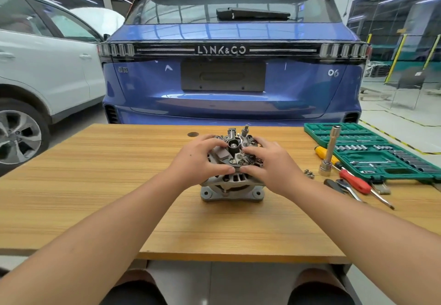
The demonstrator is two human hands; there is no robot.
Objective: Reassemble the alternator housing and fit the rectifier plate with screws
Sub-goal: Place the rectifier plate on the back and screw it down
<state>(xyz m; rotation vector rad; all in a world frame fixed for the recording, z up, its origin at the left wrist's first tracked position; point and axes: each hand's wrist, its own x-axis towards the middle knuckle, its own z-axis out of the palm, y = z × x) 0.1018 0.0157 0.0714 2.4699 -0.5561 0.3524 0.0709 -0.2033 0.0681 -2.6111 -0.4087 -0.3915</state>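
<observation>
A grey alternator housing point(232, 189) stands upright in the middle of the wooden table point(119, 185). On top of it sits the rectifier plate point(235, 153) with its black centre cap and terminals. My left hand point(202, 159) grips the plate's left side, thumb curled along the front edge. My right hand point(269, 164) grips the right side the same way, its thumb meeting the left thumb at the front. A few small screws point(309, 174) lie on the table to the right of the alternator.
An open green socket set case point(372, 152) lies at the right. Beside it are a long silver socket extension point(329, 152), a yellow-handled tool point(321, 152), a red-handled screwdriver point(355, 182) and a ratchet point(346, 186). A blue car point(229, 78) stands just beyond the table's far edge.
</observation>
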